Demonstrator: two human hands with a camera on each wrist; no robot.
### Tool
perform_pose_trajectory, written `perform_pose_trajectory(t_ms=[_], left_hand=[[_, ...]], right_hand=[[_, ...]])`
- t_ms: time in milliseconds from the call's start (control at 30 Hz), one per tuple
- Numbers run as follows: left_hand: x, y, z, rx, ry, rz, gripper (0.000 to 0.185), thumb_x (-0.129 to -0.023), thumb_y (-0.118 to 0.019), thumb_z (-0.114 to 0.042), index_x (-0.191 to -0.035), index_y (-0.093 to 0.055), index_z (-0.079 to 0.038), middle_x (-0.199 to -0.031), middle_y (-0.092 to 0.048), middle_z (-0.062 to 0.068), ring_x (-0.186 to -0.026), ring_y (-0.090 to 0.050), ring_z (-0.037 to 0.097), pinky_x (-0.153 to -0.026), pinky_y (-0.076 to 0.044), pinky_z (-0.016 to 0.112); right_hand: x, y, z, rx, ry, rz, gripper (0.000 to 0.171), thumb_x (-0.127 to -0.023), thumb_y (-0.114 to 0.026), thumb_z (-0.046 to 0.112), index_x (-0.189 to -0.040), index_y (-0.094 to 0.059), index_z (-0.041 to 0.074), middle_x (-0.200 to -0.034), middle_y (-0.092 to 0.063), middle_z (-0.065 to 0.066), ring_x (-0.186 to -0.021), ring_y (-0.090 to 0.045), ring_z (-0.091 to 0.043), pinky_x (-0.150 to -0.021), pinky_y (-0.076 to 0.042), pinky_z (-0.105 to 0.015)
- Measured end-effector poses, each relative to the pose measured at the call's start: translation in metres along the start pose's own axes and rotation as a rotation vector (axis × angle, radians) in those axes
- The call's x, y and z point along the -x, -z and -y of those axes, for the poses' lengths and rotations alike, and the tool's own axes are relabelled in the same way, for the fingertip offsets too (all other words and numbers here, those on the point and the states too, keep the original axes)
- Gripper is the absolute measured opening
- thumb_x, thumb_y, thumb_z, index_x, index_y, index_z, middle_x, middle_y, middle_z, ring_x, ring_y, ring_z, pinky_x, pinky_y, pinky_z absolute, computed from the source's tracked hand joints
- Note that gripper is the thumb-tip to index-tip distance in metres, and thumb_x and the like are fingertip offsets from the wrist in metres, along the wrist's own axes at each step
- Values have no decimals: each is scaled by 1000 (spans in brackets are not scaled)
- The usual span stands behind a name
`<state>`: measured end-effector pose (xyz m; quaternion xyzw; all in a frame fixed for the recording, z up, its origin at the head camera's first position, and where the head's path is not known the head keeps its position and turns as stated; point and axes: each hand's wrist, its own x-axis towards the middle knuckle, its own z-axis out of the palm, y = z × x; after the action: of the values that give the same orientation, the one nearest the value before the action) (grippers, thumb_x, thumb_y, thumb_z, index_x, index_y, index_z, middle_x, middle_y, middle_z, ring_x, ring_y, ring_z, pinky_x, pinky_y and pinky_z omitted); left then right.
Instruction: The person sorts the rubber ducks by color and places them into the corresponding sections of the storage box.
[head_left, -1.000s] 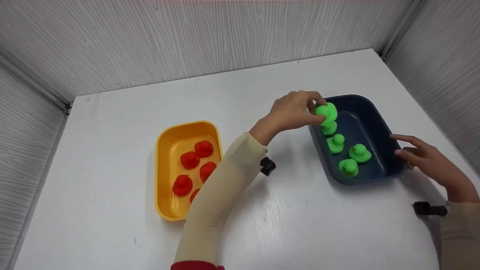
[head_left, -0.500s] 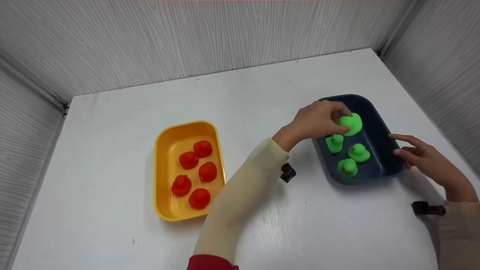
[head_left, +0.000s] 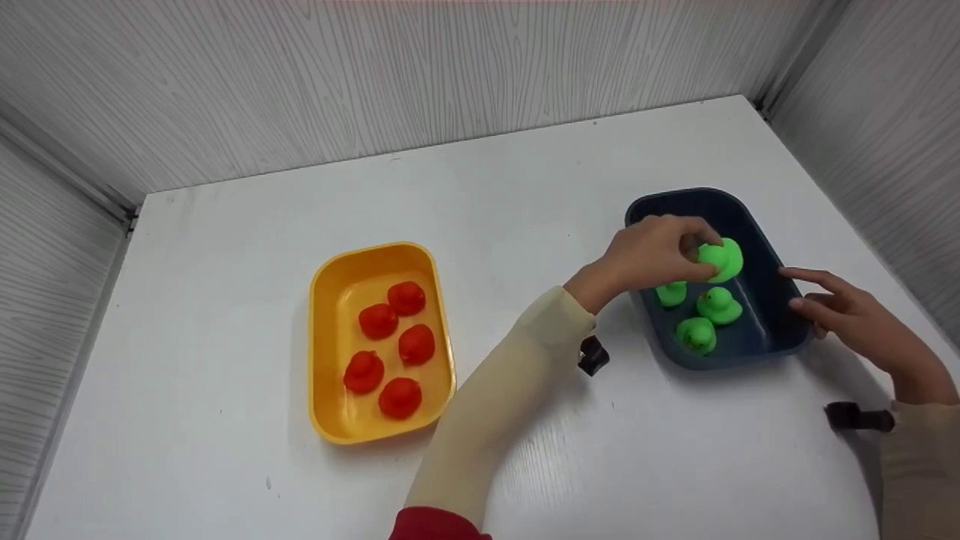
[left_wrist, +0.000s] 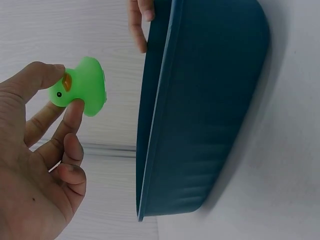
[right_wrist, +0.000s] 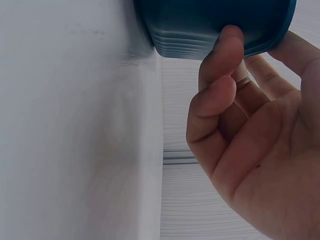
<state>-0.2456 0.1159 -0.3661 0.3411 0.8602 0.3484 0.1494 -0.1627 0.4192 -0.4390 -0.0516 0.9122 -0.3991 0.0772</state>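
The fingers (left_wrist: 75,112) of the left hand (head_left: 649,251) pinch a green duck (head_left: 721,257) by its head, thumb on one side and fingertips on the other, and hold it above the inside of the dark blue tub (head_left: 765,330). Farthest left on the white tabletop (head_left: 225,247) stands a yellow tub (head_left: 322,300) with five red ducks (head_left: 379,321) in it, well apart from the blue one. The cream-sleeved left arm (head_left: 502,390) reaches across the space between the two tubs. Inside the blue tub, below the held duck, three more green ducks (head_left: 696,334) show, one partly hidden by the hand. On the right, the right hand (head_left: 851,311) holds nothing: its loosely bent fingers rest against the outer wall of the blue tub, the thumb at the rim in the right wrist view.
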Motion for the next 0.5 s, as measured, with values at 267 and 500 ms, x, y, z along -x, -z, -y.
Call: perform_pose_trajectory(t_ms=[267, 500], left_hand=[[-7, -13, -7, -1, 16, 44, 37, -85, -71, -40, -120, -64, -33, -93, -64, -16, -84, -56, -4, -71, -44, 14], [-13, -27, -13, -44, 15, 80, 38, -85, -70, -42, -122, -63, -34, -95, -64, -17, -84, -56, -4, -70, -43, 14]], right_hand=[[0, 1, 0, 36, -15, 7, 47, -102, -48, 24, -148, -37, 24, -88, -56, 19, -67, -50, -10, -62, -42, -24], [-1, 1, -2, -33, 10, 7, 47, -101, -49, 18, -147, -39, 25, -86, -56, 18, -66, -50, -10, -60, -41, -24]])
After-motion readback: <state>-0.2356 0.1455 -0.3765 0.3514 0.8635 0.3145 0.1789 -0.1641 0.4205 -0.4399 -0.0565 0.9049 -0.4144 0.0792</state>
